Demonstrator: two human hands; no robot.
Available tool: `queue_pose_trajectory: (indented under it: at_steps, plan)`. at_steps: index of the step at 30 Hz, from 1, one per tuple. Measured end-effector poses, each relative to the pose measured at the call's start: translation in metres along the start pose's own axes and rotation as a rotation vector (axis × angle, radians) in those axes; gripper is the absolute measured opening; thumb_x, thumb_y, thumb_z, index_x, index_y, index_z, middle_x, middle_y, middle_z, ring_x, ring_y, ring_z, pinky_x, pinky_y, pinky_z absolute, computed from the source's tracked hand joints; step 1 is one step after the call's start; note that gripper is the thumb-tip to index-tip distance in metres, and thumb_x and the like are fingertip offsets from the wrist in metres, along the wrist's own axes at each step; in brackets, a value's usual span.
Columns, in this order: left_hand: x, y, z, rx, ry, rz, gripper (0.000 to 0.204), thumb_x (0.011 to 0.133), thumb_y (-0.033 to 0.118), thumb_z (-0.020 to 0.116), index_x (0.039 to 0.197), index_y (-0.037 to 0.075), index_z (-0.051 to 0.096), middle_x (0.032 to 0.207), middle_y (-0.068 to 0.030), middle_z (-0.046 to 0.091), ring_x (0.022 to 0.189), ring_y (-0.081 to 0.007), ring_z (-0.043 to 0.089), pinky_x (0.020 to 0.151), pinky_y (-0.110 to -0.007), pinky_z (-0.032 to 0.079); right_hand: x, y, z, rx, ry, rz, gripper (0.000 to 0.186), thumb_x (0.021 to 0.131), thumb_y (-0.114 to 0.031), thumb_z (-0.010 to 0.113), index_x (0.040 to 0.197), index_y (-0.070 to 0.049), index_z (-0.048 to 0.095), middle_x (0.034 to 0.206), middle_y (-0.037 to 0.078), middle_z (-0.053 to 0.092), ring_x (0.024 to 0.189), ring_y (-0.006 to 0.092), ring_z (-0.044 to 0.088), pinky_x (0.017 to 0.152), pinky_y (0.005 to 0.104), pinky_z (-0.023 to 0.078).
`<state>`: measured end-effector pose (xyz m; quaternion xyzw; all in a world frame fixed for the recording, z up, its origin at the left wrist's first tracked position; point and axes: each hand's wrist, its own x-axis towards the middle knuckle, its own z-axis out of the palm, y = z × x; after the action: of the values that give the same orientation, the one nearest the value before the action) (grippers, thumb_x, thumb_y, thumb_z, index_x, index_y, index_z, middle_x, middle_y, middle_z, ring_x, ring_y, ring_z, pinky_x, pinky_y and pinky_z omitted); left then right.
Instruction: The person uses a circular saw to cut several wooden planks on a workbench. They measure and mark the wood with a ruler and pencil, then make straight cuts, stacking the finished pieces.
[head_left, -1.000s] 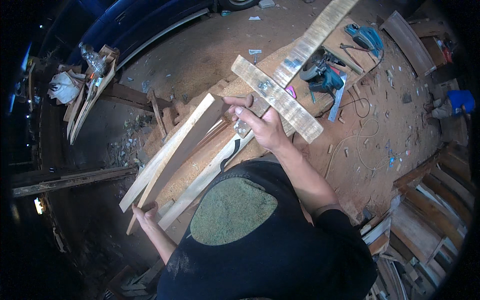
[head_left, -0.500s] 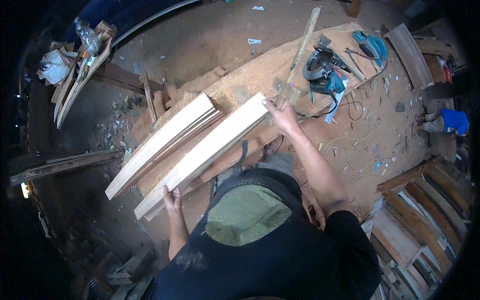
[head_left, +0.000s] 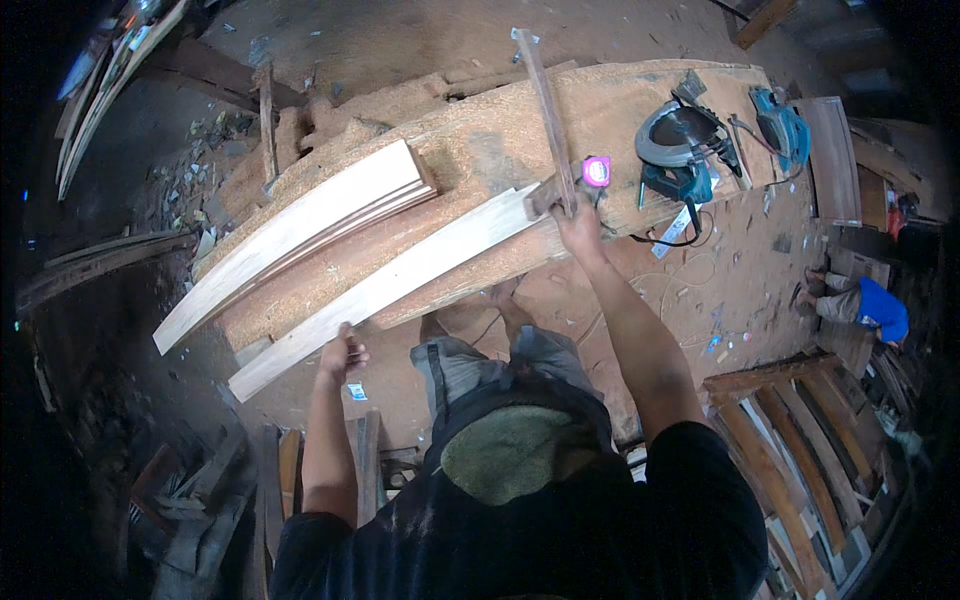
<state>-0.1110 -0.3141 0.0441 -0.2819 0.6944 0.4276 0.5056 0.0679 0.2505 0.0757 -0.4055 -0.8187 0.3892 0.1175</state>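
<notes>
A pale, gently curved wooden plank lies slantwise along the near side of the workbench. My left hand grips its near edge toward the left end, thumb on top and fingers curled at the side. At the plank's far right end, my right hand is closed on a wooden square. The square's long thin arm points away from me, and its short block sits by the plank's end. A pink tape measure rests just right of the square. Beyond the plank lies a stack of similar curved planks.
On the bench's right part sit a circular saw, a second teal power tool and pliers. A cord loops over the near edge. A person in blue is at far right. Curved timbers are stacked at lower right.
My right hand has let go of the plank's end and taken hold of the wooden square, now turned. The tape measure has come into plain sight. The whole view has shifted.
</notes>
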Motion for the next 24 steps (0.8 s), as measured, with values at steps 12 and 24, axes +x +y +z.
queue_pose_trajectory:
  at_steps: [12, 24]
  plan:
    - [-0.012, 0.138, 0.276, 1.153, -0.003, 1.262, 0.075, 0.088, 0.037, 0.076, 0.148, 0.002, 0.047, 0.136, -0.0245, 0.052, 0.128, -0.0421, 0.048, 0.113, -0.049, 0.037, -0.136, 0.034, 0.029, -0.068, -0.014, 0.244, 0.049, 0.087, -0.037, 0.079, 0.115, 0.0, 0.062, 0.1, 0.03, 0.069, 0.097, 0.0503, 0.067, 0.08, 0.0541, 0.054]
    - [-0.007, 0.146, 0.32, 1.264, -0.056, 1.412, 0.103, 0.069, 0.054, 0.083, 0.155, 0.014, 0.042, 0.143, -0.0218, 0.043, 0.131, -0.0428, 0.041, 0.112, -0.055, 0.032, -0.068, 0.003, -0.001, -0.188, -0.204, -0.034, 0.049, 0.092, -0.037, 0.074, 0.118, 0.003, 0.067, 0.12, 0.029, 0.066, 0.116, 0.0463, 0.062, 0.1, 0.0509, 0.049]
